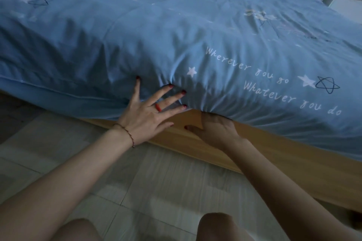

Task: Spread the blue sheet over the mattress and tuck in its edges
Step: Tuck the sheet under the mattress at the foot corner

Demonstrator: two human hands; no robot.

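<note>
Both bare forearms reach forward, the left hand (pixel 150 111) spread flat with straight fingers, the right hand (pixel 217 129) just beside it, its fingers hidden.

White script printed on the star-patterned blue cotton sheet (pixel 195 31) reads "Wherever you go / Whatever you do".

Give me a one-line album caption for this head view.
Left hand presses the blue sheet while right hand tucks its edge above the wooden frame.
</note>
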